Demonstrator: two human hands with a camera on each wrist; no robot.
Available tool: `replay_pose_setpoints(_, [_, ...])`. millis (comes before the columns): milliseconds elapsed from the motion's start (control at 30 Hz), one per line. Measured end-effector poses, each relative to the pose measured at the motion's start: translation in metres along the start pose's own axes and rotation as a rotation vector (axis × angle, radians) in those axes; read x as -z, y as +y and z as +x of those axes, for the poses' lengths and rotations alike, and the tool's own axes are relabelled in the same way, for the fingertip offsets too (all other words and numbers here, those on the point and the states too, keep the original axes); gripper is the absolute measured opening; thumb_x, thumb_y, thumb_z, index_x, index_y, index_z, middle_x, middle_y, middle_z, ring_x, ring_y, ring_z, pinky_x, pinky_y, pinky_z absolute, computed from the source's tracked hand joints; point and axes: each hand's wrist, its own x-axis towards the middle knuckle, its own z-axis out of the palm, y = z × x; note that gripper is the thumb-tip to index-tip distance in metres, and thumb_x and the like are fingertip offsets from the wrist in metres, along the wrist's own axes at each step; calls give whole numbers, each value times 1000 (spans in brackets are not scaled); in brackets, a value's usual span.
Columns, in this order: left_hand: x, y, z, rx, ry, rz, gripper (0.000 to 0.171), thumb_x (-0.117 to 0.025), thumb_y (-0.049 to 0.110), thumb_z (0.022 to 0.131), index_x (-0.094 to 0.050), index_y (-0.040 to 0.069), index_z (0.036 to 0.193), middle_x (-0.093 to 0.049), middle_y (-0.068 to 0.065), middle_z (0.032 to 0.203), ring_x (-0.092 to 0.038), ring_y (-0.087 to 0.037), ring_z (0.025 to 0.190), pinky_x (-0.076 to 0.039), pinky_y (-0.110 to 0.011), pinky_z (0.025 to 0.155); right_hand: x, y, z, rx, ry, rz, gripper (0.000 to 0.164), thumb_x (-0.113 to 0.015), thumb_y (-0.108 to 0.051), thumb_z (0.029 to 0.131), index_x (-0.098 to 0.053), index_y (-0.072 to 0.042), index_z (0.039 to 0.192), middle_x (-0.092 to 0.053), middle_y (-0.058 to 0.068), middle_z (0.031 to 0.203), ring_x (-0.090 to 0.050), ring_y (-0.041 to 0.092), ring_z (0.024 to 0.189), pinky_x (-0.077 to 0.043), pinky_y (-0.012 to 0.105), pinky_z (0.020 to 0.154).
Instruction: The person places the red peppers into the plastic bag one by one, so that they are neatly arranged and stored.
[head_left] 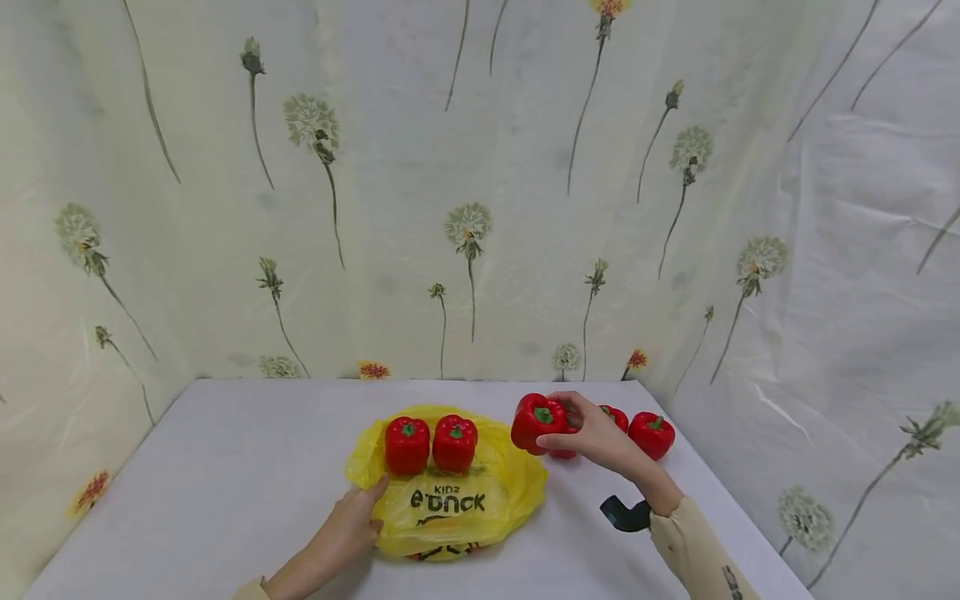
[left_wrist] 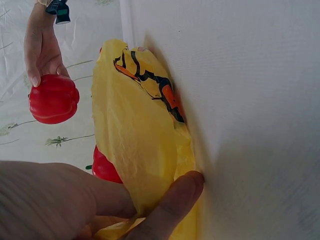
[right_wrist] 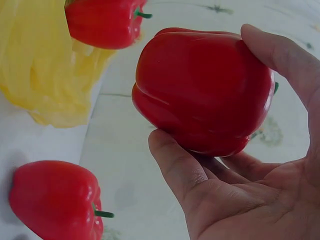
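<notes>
My right hand (head_left: 596, 437) holds a red bell pepper (head_left: 529, 427) above the table, right of a yellow plastic bag (head_left: 517, 479). In the right wrist view thumb and fingers curl round that pepper's sides. Two more red bell peppers, a left one (head_left: 406, 454) and a right one (head_left: 454, 450), sit side by side on the bag's far part; whether its film wraps under them I cannot tell. My left hand (head_left: 347, 523) is at the bag's near left edge. Up close, its thumb and a finger pinch the yellow film (left_wrist: 135, 135); the other fingers are mostly hidden.
Right of the bag, one red pepper (head_left: 564, 454) is partly hidden by my right hand. Beyond it are another pepper (head_left: 617, 418) and one at the table's right edge (head_left: 651, 437). A flower-printed curtain (head_left: 405, 208) hangs behind the white table (head_left: 247, 467).
</notes>
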Motion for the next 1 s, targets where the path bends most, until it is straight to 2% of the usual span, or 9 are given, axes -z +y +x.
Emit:
replay_pose_setpoints(233, [-1, -2, 0, 5, 6, 2, 59, -67, -14, 76, -49, -12, 133, -48, -32, 137, -47, -49, 125, -44, -57, 99, -12, -2, 9, 14, -17, -2, 85, -85, -44, 67, -43, -16, 135, -58, 9, 130, -55, 29, 120, -58, 39, 85])
replay_pose_setpoints(533, [-1, -1, 2, 17, -4, 9, 60, -68, -14, 76, -50, -11, 133, -48, -32, 137, -47, -47, 127, -45, -57, 99, -34, 9, 23, 0, -28, -10, 82, -86, -45, 65, -49, -20, 134, -61, 4, 125, -60, 23, 113, -58, 38, 85])
replay_pose_setpoints(667, [0, 0, 1, 11, -2, 4, 61, -67, -14, 76, -49, -11, 134, -48, -33, 138, -46, -49, 127, -44, -58, 99, -38, 12, 30, 4, -20, -17, 80, -85, -44, 67, -50, -19, 135, -61, 4, 127, -60, 24, 112, -58, 39, 86])
replay_pose_setpoints(800, [-1, 0, 2, 39, -20, -2, 62, -67, -13, 76, -48, -9, 135, -47, -31, 139, -45, -47, 128, -45, -56, 98, -41, 14, 33, -13, 0, -42, 79, -84, -44, 68, -50, -18, 134, -61, 4, 126, -59, 25, 113, -57, 40, 87])
replay_pose_setpoints(1000, [1, -1, 1, 29, -12, 10, 60, -67, -13, 77, -49, -10, 134, -48, -32, 138, -47, -47, 126, -46, -57, 97, -45, 14, 35, -25, -43, -32, 79, -84, -43, 68, -49, -18, 134, -58, 6, 130, -55, 30, 119, -57, 42, 89])
